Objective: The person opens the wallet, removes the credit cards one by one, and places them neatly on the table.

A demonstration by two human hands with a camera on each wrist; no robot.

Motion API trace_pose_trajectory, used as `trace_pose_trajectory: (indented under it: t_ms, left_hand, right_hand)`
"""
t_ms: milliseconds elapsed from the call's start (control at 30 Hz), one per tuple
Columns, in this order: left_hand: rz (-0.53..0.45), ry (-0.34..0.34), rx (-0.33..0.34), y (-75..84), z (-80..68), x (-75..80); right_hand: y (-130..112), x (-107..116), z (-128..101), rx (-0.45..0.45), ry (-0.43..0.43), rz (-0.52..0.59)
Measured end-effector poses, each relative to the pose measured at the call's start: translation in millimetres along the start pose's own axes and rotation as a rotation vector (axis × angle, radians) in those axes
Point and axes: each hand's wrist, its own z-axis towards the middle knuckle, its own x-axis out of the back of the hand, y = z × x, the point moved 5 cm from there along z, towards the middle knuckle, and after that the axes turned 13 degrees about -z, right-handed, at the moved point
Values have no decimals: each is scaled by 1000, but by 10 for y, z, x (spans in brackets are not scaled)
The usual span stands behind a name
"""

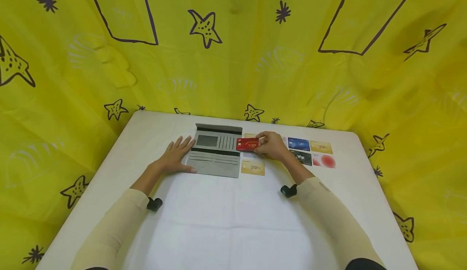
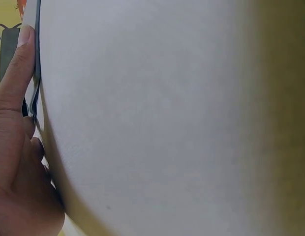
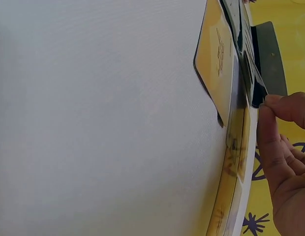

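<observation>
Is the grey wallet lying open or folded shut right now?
Open. The wallet lies spread flat on the table, its card slots facing up, with the left hand resting flat on its left edge.

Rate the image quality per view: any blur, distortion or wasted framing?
Head view: evenly lit, wide-angle bowing at the table edges; red card legible. Left wrist view: soft, mostly bare tabletop, left hand at the margin. Right wrist view: rotated, card edges blurred.
</observation>
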Motion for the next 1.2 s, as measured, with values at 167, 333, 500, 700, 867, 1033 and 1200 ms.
trace_pose_trajectory:
  t_ms: [167,333,500,700,867,1033,1200]
  left_hand:
    - [-6,-3,7,11,-1,16]
    - [-1,-7,12,3,-2,12]
    - [6,-7,12,0,11,7]
    - [-11,-6,6,25,14,15]
    - [-11,-7,5,32,8,21]
    - [-8,-6,12,22,5,17]
    - [-9,-9,16,17,0,19]
  right_hand:
    - [53,21,-68,-28,-3,49]
    - [78,34,-167,13,4,89]
    - [102,70,-272,64,38,46]
    - [164,127,-397,47,58,13]
    - [209,149,-502,66,62,33]
    - [282,128,-591,74,69,43]
    - [334,110,-678,72,74,64]
